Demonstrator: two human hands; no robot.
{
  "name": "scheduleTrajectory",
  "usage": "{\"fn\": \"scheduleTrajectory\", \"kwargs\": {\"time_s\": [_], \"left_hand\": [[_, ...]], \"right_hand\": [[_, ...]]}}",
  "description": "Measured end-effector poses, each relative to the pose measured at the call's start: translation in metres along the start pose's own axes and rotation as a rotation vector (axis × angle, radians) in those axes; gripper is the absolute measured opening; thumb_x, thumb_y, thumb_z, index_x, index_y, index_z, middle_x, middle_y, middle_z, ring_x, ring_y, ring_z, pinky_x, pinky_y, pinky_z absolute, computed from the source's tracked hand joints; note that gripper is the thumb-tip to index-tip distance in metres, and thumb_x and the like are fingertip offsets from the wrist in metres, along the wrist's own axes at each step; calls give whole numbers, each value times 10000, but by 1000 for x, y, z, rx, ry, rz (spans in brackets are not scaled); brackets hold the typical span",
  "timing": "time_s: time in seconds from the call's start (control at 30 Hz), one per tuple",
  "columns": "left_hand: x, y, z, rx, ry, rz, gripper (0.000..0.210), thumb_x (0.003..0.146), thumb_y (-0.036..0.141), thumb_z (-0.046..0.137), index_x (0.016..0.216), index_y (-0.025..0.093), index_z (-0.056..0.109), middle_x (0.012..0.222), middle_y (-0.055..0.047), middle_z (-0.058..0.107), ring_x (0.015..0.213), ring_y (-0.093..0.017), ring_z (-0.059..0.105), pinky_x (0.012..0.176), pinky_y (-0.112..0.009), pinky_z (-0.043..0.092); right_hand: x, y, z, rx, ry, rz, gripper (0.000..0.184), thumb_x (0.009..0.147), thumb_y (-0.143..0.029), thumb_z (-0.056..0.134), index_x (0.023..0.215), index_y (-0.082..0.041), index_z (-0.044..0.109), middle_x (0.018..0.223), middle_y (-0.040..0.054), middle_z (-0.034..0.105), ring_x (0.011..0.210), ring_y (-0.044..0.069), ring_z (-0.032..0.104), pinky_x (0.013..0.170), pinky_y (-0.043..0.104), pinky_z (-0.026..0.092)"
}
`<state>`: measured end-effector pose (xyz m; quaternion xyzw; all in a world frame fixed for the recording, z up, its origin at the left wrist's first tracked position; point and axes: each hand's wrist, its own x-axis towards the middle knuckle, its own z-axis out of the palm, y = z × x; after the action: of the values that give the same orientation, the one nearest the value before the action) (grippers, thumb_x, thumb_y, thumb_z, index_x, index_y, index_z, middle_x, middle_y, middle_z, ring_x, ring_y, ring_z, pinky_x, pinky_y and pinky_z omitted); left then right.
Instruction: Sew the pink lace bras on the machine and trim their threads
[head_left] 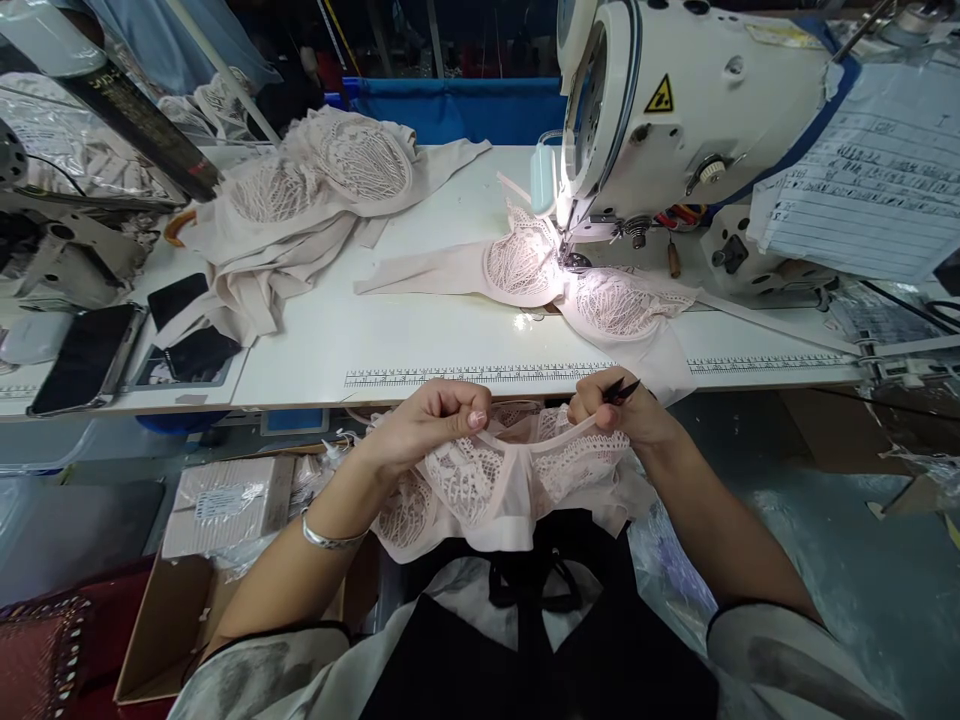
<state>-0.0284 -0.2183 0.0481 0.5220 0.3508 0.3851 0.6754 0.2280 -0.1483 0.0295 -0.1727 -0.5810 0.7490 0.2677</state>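
Between my two hands a pale pink lace bra [517, 475] is stretched at its top edge, in front of the table and above my lap. My left hand [442, 425] pinches the edge on the left. My right hand [619, 410] grips the edge on the right and also has small dark thread snips [621, 391] tucked in it, their points sticking out. Another pink lace bra [525, 262] lies under the lit needle area of the white sewing machine [697, 110]; part of it hangs over the table's front edge.
A pile of pink bras [315, 180] lies at the table's back left. A phone [88, 355] rests at the left end. A ruler strip [525, 374] runs along the front edge. Below on the left stands an open cardboard box [161, 620]. Handwritten paper [862, 170] hangs at right.
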Motion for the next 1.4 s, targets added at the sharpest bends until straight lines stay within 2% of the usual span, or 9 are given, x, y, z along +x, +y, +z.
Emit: {"fn": "scheduleTrajectory", "kwargs": {"time_s": [0.4, 0.5, 0.57, 0.7, 0.87, 1.0, 1.13, 1.27, 1.4], "left_hand": [[0, 0, -2, 44, -27, 24, 528, 861, 598, 689, 633, 175, 469, 568, 66, 332, 529, -85, 261, 521, -250, 192], [3, 10, 1, 297, -109, 42, 439, 848, 588, 713, 857, 157, 630, 685, 14, 550, 577, -114, 428, 557, -242, 308], [4, 19, 8, 571, -125, 73, 411, 805, 532, 787, 992, 175, 706, 879, -43, 678, 755, -176, 579, 702, -279, 400], [2, 31, 32, 848, -121, 120, 226, 871, 417, 766, 984, 221, 763, 1031, -43, 734, 1022, -245, 631, 968, -376, 324], [-2, 27, 52, 746, -80, 83, 157, 921, 286, 710, 804, 180, 715, 799, 3, 694, 813, -175, 606, 912, -351, 349], [1, 24, 50, 641, 59, -44, 121, 908, 222, 659, 801, 192, 706, 791, 15, 657, 754, -148, 559, 810, -307, 386], [5, 19, 49, 498, 133, -71, 105, 842, 279, 715, 808, 186, 678, 812, 5, 645, 767, -155, 559, 728, -281, 400], [5, 11, 53, 324, 208, -61, 201, 886, 317, 646, 740, 179, 633, 736, 13, 580, 708, -139, 510, 671, -267, 377], [4, 7, 55, 216, 204, -51, 226, 912, 303, 598, 724, 179, 597, 707, 25, 516, 684, -129, 456, 658, -266, 351]], "right_hand": [[-1, 0, -1, 37, -36, -26, 500, 795, -519, 795, 536, -195, 517, 494, -55, 436, 454, 70, 335, 469, 254, 251], [0, -4, 2, 6, -13, -30, 474, 807, -493, 793, 551, -187, 536, 509, -43, 476, 463, 72, 367, 470, 248, 263], [0, -9, 4, -52, 12, -23, 453, 801, -485, 800, 562, -180, 565, 524, -22, 533, 476, 82, 418, 474, 249, 291], [1, -16, 8, -133, 32, -33, 405, 818, -442, 795, 581, -177, 599, 545, -11, 572, 492, 92, 457, 484, 252, 324], [-3, -24, 6, -238, 47, -76, 441, 838, -472, 772, 589, -182, 552, 552, -28, 533, 495, 89, 431, 495, 257, 316], [-7, -34, 12, -520, 32, -80, 418, 846, -546, 741, 708, -167, 629, 627, -22, 559, 531, 83, 423, 491, 238, 282], [-9, -38, 28, -777, 80, -143, 357, 934, -459, 666, 728, -167, 676, 648, 1, 590, 603, 109, 472, 557, 247, 330], [-10, -33, 35, -665, 130, -170, 370, 978, -398, 608, 688, -170, 625, 621, -29, 496, 563, 93, 422, 539, 248, 316], [-10, -27, 32, -601, 104, -254, 313, 974, -327, 614, 702, -174, 627, 635, -30, 505, 575, 92, 427, 548, 244, 330]]}}
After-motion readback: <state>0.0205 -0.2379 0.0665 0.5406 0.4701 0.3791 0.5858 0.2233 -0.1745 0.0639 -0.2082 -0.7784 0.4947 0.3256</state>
